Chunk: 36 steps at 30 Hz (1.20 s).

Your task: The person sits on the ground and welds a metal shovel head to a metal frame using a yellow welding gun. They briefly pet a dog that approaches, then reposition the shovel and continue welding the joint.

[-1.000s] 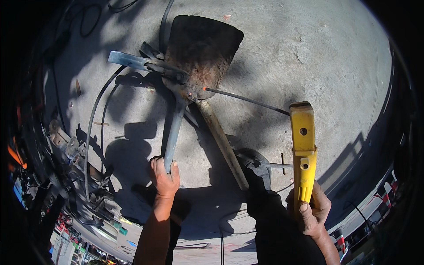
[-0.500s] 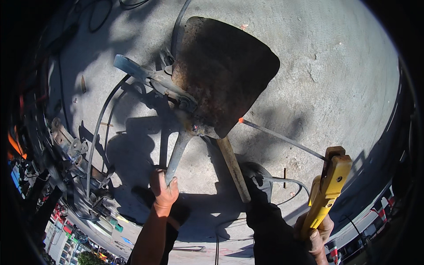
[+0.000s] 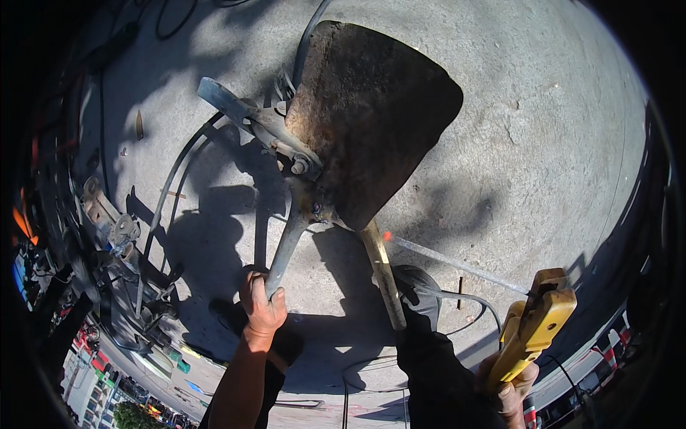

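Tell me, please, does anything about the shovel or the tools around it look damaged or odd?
Yes. The shovel blade is heavily rusted. A welding rod, held in the yellow holder by the right hand, glows orange at its tip beside the wooden handle. The left hand grips grey tongs.

The shovel blade is sitting at twelve o'clock, over the ground. A metal bar is running from its base down toward seven o'clock, into the left hand. The shovel's handle is running toward six o'clock, just right of that bar. The right hand is sitting at five o'clock with the electrode holder above it. A rod is lying between holder and blade. Machine parts are lying at nine o'clock.
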{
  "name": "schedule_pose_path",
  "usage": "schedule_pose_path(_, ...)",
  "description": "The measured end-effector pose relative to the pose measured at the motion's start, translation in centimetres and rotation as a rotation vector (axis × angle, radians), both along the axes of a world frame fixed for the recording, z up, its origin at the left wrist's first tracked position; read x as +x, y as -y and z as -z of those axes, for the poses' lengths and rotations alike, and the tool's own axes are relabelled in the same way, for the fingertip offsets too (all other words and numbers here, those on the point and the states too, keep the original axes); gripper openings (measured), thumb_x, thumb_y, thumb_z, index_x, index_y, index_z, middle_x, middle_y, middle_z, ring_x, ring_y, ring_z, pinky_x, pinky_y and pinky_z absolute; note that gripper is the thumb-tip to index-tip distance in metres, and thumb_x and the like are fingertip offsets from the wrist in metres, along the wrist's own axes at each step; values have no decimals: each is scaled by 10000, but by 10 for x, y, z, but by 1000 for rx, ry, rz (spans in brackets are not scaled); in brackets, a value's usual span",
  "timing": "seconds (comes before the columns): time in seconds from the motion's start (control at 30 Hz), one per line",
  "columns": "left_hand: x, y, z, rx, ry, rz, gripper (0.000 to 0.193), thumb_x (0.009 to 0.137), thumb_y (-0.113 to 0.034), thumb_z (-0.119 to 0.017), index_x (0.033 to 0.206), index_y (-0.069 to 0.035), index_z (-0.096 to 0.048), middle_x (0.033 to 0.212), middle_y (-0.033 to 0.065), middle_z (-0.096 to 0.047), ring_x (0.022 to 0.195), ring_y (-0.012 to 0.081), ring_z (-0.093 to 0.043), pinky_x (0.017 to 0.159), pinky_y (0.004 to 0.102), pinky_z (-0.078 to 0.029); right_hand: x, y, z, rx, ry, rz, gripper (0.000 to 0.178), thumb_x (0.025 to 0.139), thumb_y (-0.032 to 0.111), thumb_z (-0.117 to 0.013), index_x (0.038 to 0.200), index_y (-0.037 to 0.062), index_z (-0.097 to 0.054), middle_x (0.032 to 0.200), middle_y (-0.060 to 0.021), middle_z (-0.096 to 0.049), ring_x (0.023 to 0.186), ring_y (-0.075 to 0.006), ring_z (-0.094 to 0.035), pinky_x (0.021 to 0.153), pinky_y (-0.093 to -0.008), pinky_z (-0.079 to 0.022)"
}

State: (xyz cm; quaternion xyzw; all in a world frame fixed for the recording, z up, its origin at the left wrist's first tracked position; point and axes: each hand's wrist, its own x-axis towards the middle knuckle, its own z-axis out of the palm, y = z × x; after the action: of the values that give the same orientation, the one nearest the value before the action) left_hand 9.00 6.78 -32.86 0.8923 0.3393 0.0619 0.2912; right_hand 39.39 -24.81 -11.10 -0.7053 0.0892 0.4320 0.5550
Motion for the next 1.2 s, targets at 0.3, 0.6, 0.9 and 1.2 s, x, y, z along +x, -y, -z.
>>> schedule_pose_path(0.3, 2, 1, 2, 31, 16, -1, 427, 1001, -421, -613, 942, -3, -546, 831, 172, -554, 743, 384, -557, 666, 484, -447, 5, 23, 5, 69, 27, -152, 589, 795, 302, -910, 1214, -5, -633, 914, -182, -711, 707, -236, -711, 628, -317, -579)
schedule_pose_path(0.6, 12, 4, -3, 80, -1, 35, 332, 899, -264, -758, 975, -5, -565, 867, 161, -599, 774, 373, -565, 689, 484, -463, 16, 21, 8, 91, 96, -314, 667, 744, 274, -927, 1229, -119, -690, 956, -206, -777, 827, -245, -775, 813, -310, -593)
schedule_pose_path(0.9, 15, 5, -5, 44, 12, 27, 287, 860, -185, -763, 968, 2, -573, 882, 172, -608, 807, 389, -574, 726, 489, -479, 15, 8, 9, 74, 151, -289, 530, 792, 348, -892, 1077, -64, -721, 875, -144, -760, 735, -208, -760, 717, -293, -618)
schedule_pose_path(1.2, 22, 7, -8, 57, 3, -2, 234, 798, -99, -756, 872, 4, -560, 858, 194, -592, 799, 424, -565, 719, 511, -467, 15, 5, 9, 47, 151, -305, 553, 801, 366, -880, 1074, -85, -715, 860, -140, -767, 728, -202, -762, 705, -291, -614)
